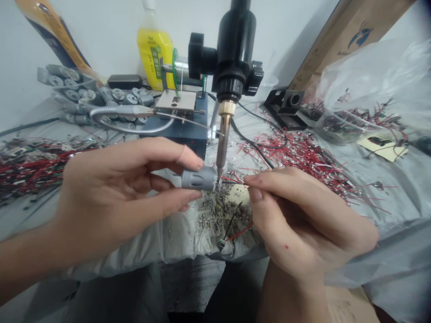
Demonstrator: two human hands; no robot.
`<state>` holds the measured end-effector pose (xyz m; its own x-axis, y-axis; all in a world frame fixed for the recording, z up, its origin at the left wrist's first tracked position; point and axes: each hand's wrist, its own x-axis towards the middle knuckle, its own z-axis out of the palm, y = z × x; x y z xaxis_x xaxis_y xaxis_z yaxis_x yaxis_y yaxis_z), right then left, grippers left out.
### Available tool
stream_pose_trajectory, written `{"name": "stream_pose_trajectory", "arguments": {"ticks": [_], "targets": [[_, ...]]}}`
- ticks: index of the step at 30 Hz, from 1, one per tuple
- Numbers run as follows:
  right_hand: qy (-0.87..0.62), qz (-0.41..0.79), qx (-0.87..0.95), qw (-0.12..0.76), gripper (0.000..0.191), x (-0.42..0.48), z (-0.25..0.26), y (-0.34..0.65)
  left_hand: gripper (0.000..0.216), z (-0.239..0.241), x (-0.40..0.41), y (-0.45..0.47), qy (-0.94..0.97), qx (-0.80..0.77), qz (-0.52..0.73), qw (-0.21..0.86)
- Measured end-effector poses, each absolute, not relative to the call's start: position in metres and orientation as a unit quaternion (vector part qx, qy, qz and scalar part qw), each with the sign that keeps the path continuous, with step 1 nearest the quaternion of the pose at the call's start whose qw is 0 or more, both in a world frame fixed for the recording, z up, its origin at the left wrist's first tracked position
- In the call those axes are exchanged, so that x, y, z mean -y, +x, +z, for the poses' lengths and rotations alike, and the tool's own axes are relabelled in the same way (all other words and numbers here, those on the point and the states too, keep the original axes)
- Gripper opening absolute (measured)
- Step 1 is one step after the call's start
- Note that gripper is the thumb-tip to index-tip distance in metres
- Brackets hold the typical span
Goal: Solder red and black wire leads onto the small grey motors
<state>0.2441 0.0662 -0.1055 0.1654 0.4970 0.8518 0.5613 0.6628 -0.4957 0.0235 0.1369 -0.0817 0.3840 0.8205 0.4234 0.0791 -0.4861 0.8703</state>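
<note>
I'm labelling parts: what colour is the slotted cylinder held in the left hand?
Grey; the cylinder shows best in the head view.

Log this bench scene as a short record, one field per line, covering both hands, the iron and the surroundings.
Left hand: grips a grey motor between fingers and thumb
Right hand: pinches a thin dark wire
Soldering iron: points down, tip at the motor's right end; contact unclear
Behind: solder spool, yellow bottle
Picture left: heaped grey motors
Picture right: pile of red wires
</note>
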Motion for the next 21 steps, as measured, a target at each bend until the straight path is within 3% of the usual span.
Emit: {"name": "stream_pose_trajectory", "arguments": {"ticks": [21], "targets": [[-0.406,-0.025,0.639,0.652,0.028,-0.0670,-0.1112,0.2525,0.035,-0.0847,-0.1420,0.0284,0.702,-0.274,0.455,0.474]]}}
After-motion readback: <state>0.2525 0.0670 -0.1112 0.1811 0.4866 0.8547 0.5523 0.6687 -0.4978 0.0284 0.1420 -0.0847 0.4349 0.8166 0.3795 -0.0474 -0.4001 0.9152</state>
